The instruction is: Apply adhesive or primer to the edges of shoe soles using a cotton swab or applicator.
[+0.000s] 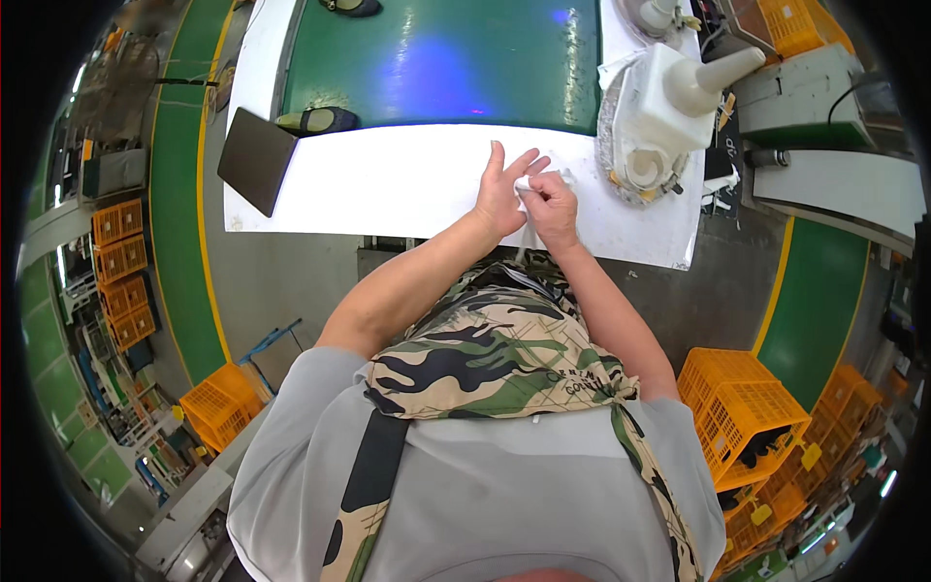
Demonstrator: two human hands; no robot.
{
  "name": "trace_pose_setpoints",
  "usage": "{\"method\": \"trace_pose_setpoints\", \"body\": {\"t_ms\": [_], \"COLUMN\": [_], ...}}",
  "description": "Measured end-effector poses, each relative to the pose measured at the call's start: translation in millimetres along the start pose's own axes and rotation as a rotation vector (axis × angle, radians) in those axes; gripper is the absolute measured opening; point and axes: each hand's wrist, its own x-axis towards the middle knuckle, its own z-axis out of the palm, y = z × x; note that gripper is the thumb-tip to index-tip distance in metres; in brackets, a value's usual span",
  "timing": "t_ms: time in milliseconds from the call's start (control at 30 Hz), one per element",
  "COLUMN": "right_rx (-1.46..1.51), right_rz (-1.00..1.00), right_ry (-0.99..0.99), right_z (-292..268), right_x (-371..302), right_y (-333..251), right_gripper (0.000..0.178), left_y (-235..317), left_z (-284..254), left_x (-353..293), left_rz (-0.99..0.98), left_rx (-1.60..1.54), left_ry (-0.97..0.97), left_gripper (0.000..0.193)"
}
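My left hand (pixel 498 201) is held palm up over the near edge of the white table, thumb and fingers spread. My right hand (pixel 554 210) pinches a white cloth (pixel 525 184) against the left palm. A strip of the cloth seems to hang down between the wrists; most of it is hidden by the fingers. Beyond the hands, a dark flat shoe (pixel 320 120) with a light lining rests at the near left corner of the green belt (pixel 524 78). A second dark shoe (pixel 351 7) is cut off by the top edge.
On the right of the white table (pixel 388 184) stands a white plastic container with a spout (pixel 679 92), on a crusted base. A dark flat panel (pixel 257 160) juts over the table's left edge. Orange crates (pixel 742 412) stand by my right side, another (pixel 221 405) at left.
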Motion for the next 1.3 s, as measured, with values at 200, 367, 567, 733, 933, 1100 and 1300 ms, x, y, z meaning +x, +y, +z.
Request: {"method": "trace_pose_setpoints", "body": {"t_ms": [200, 367, 567, 733, 933, 1100, 1300], "right_rx": [-0.010, -0.230, -0.690, -0.499, -0.161, -0.020, 0.047], "right_rz": [0.184, 0.107, -0.189, 0.188, 0.487, 0.541, 0.683], "right_ry": [-0.019, 0.088, 0.075, 0.302, 0.596, 1.007, 1.122], "right_z": [29.0, 15.6, -27.0, -39.5, -89.1, -146.4, -187.8], "right_x": [8.8, 18.7, 10.2, -14.7, -34.7, -36.6, 4.1], "right_y": [-9.3, 31.2, 41.1, -0.8, -0.3, 6.8, 27.5], "right_gripper": [0.009, 0.010, 0.019, 0.023, 0.011, 0.010, 0.017], "left_y": [18.8, 33.3, 176.7, 317.3, 393.0, 418.9, 420.3], "left_z": [-28.0, -39.3, -176.5, -293.3, -360.4, -345.4, -311.9], "left_x": [14.1, 10.6, 15.5, -54.1, -31.1, 6.2, 42.4], "left_rz": [0.087, 0.047, 0.725, 0.315, 0.017, -0.141, 0.055], "left_rx": [-0.173, -0.036, 1.462, 2.417, 2.647, 2.691, 2.342], "left_ry": [-0.008, -0.063, 0.215, 0.523, 0.391, 0.084, 0.354], "left_gripper": [0.101, 0.093, 0.076, 0.057, 0.064, 0.064, 0.065]}}
